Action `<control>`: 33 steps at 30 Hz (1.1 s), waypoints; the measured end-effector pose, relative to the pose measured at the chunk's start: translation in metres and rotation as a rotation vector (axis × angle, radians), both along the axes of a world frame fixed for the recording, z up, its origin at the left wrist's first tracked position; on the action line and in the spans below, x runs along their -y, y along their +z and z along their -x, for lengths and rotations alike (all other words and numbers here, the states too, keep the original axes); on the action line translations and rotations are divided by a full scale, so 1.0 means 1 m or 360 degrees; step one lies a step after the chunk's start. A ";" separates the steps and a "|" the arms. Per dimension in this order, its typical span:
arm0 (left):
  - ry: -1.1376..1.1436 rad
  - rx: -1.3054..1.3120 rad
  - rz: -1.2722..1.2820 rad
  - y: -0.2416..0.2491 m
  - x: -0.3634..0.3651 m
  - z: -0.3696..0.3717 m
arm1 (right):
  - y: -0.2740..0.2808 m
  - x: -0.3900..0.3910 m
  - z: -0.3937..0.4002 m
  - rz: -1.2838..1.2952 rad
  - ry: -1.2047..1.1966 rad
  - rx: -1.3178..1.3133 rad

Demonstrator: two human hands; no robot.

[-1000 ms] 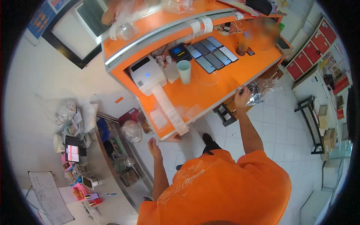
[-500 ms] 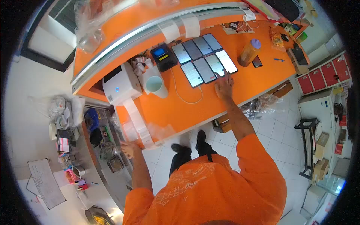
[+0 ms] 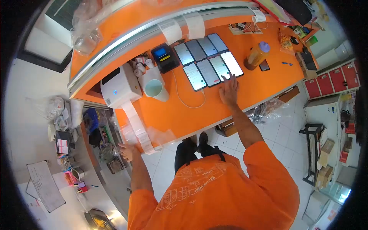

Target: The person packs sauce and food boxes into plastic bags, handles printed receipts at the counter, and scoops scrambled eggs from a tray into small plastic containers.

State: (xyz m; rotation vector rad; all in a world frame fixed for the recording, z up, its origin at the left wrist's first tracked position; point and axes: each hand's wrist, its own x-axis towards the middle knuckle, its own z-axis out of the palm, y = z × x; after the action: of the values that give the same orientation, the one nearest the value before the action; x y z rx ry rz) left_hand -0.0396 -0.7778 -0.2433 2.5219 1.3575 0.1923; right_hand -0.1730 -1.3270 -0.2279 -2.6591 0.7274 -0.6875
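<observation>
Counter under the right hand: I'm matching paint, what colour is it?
Orange counter, clearest in the head view.

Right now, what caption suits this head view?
Right hand touches phones on an orange counter; left hand beside a label strip.

Orange counter (image 3: 253, 86) with phones (image 3: 207, 61) (eight, screens up), cup (image 3: 155, 89), label printer (image 3: 119, 85).
</observation>
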 end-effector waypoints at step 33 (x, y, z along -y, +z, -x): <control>-0.0021 0.0319 -0.0094 0.000 0.001 0.001 | 0.257 -0.206 -0.038 -0.0108 0.1256 0.0778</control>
State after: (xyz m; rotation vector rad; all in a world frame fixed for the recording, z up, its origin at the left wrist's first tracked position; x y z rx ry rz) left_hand -0.0406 -0.7789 -0.2436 2.4798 1.2739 0.4750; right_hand -0.1355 -1.1207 0.0294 -2.2713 -0.4039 -0.9666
